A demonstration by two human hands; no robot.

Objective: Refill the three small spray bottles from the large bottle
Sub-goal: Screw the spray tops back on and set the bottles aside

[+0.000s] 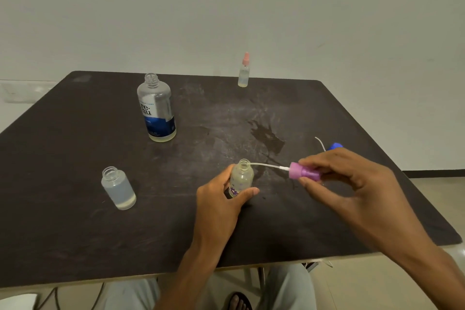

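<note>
Near the table's (75, 246) front edge, my left hand (221, 199) grips the flowered spray bottle (241, 178) upright, steadying its open neck. My right hand (334, 173) pinches the purple spray cap (303, 171) sideways, so its dip tube (266, 165) can reach the mouth. Toward the left edge stands an uncapped small bottle (118, 187). Farther back, the large bottle (157, 108) stands open for pouring; a pink-capped bottle (244, 70) waits at the far edge.

Dim, flat indoor light w/ greenish cast; soft shadows under the hands; faint sheen on dark table (75, 158); wide-angle bending at edges; slightly soft overall.
</note>
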